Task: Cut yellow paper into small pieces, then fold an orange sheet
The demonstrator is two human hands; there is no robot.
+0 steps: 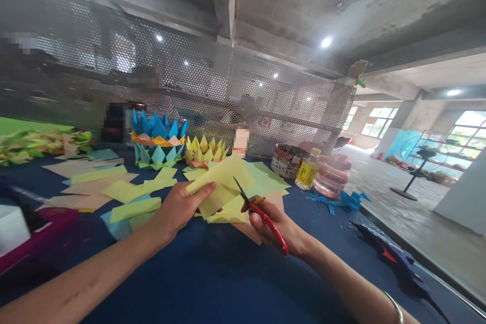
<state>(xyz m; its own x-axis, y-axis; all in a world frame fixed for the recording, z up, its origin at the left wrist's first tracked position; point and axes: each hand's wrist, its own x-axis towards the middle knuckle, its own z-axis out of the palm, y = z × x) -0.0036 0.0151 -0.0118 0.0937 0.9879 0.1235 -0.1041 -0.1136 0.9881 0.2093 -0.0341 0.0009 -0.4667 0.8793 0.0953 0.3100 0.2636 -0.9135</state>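
My left hand (186,205) grips a sheet of yellow paper (224,182) by its left side, thumb on top. In my right hand (271,220) is a pair of scissors (271,230) with red handles and dark blades. The blades point up and left, right beside the paper's right part; whether they touch it I cannot tell. Under and behind the held sheet lie more yellow sheets (230,212) and a pale green stack (266,177). Loose cut pieces, among them a folded yellow strip (136,208), are spread left of my left hand.
Blue and yellow folded-paper crowns (159,129) stand behind the sheets. At the right are a round container (290,159), a yellow-labelled bottle (307,169), a pink-tinted jug (332,174), blue scraps (347,201) and a dark glue gun (395,255). A magenta tray (56,223) sits left; a perforated screen (205,86) rises behind.
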